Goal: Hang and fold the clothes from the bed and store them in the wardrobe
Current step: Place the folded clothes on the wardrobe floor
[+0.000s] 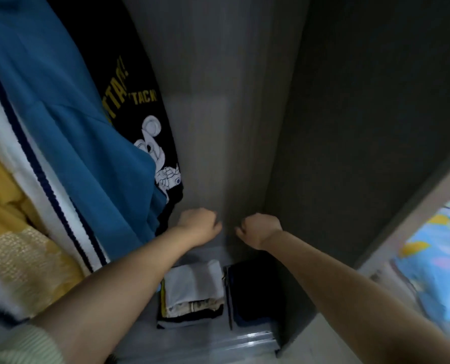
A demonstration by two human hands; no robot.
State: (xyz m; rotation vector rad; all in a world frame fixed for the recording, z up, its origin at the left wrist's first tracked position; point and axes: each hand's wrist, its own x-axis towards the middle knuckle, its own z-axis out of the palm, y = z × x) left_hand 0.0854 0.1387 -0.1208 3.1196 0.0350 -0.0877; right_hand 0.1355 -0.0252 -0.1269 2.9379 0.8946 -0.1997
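Both arms reach forward into the wardrobe [349,101], whose grey back wall fills the centre of the frame and whose darker side wall takes up the upper right. The left hand [199,225] and the right hand [260,229] sit side by side at the centre, a little below the middle of the frame, close together but apart, both with fingers curled under into loose fists; they appear clenched on nothing, though the fingertips are turned away and whether anything thin is pinched cannot be told. In the upper left hang the clothes already stored: a blue garment [69,122] in front, a black T-shirt [150,122] with yellow lettering and a cartoon print just behind it, a white garment with navy stripes [34,166] further left, and a yellow garment [6,200] at the left edge. Below the hands, at lower centre, two piles of folded clothes lie on the wardrobe floor: a stack topped by a white piece [192,287], and just beside it to the right a dark stack [252,292]. At the lower left corner a pale ribbed sleeve [27,348] covers the left upper arm. At the right edge, outside the wardrobe, the bed [439,258] shows a brightly coloured sheet.
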